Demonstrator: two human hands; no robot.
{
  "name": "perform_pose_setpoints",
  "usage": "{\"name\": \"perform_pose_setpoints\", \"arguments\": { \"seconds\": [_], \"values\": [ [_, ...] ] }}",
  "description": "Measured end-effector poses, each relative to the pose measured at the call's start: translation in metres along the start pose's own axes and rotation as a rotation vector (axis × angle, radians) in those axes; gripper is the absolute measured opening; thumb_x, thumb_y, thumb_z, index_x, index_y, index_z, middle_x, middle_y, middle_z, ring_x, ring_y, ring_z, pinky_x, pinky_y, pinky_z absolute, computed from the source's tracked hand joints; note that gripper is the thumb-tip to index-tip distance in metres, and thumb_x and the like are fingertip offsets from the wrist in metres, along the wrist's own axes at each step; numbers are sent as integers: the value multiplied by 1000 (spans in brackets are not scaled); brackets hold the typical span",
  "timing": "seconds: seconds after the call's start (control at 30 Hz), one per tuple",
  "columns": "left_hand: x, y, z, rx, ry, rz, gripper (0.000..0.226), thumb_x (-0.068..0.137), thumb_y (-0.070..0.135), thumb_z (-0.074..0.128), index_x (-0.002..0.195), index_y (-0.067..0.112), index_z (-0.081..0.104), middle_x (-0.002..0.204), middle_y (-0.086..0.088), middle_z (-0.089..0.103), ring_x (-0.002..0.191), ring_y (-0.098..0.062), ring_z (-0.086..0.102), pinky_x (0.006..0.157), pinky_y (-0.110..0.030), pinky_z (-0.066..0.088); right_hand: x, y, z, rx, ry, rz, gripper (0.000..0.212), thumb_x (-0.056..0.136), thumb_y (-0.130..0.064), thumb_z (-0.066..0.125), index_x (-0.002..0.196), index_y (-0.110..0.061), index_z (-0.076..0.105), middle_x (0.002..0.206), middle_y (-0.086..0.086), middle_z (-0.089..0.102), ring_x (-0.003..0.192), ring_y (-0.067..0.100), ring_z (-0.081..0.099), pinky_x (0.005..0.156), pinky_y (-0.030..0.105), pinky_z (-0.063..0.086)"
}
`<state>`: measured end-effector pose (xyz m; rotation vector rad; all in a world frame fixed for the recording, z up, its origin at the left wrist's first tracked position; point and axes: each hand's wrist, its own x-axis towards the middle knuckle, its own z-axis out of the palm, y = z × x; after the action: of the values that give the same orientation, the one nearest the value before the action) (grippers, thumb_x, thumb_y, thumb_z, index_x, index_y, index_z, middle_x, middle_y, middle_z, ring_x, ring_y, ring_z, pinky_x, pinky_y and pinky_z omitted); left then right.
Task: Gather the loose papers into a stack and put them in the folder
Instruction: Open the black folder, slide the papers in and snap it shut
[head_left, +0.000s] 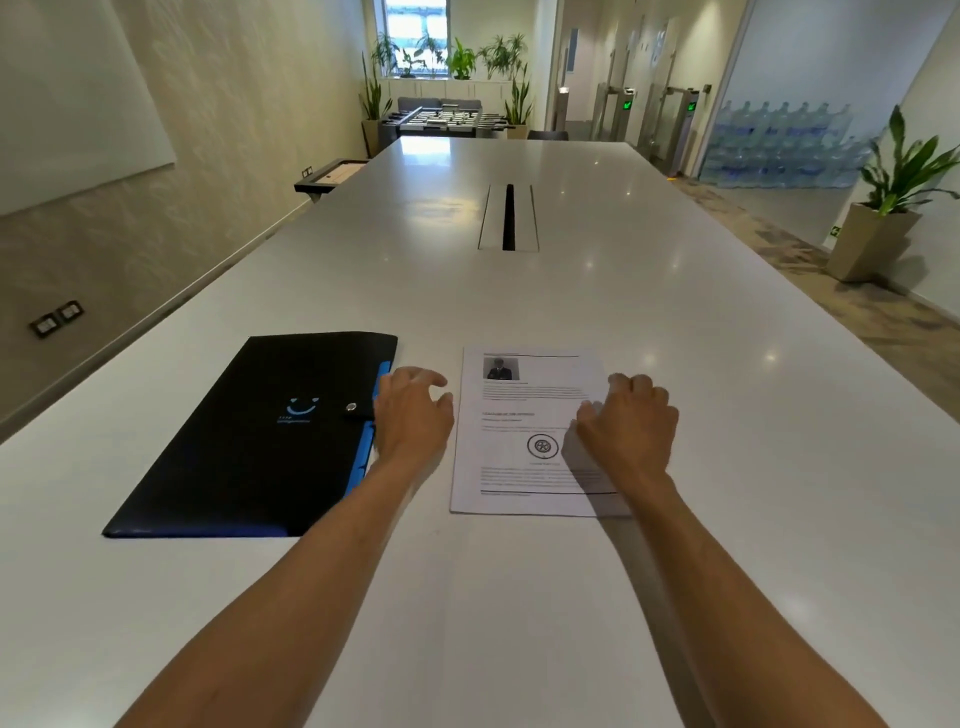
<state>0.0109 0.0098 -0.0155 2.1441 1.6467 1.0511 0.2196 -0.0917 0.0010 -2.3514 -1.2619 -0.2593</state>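
Note:
A printed white paper stack (519, 431) lies flat on the white table (519, 597), squared up, with a small photo at its top. Left of it lies a black folder (260, 441) with blue edging and a snap button, closed. My left hand (413, 415) hovers between the folder's right edge and the paper, fingers loosely curled, holding nothing. My right hand (631, 426) sits over the paper's right edge, fingers curled down onto the sheet; whether it grips the paper is hidden.
A cable slot (509, 217) runs along the table's middle, farther away. A potted plant (883, 228) stands on the floor at right. A foosball table (447, 120) and more plants stand beyond the table's far end.

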Motion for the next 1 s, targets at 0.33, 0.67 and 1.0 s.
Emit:
{"name": "perform_pose_setpoints", "arguments": {
  "seconds": [0.33, 0.67, 1.0],
  "values": [
    [31, -57, -63, 190, 20, 35, 29, 95, 11, 54, 122, 7, 63, 126, -12, 62, 120, -25, 54, 104, -42, 41, -15, -109, 23, 301, -105, -397, 33, 90, -32, 58, 114, -12, 67, 115, 11, 66, 107, 29, 56, 89, 42, 45],
    [20, -105, -55, 171, -257, -27, 44, 98, 7, 41, 142, 8, 43, 152, -12, 38, 145, -23, 23, 120, -49, 10, -50, -188, 64, 294, -175, -618, 26, 93, -33, 55, 105, -13, 66, 104, 7, 64, 94, 21, 56, 81, 35, 46],
    [19, -112, -52, 138, -175, -17, 44, 92, 7, 53, 136, 9, 51, 148, -12, 45, 142, -22, 32, 119, -44, 13, -48, -222, 76, 90, -137, -588, 31, 94, -38, 56, 102, -9, 64, 104, 13, 63, 88, 22, 61, 72, 32, 47]
  ]
}}
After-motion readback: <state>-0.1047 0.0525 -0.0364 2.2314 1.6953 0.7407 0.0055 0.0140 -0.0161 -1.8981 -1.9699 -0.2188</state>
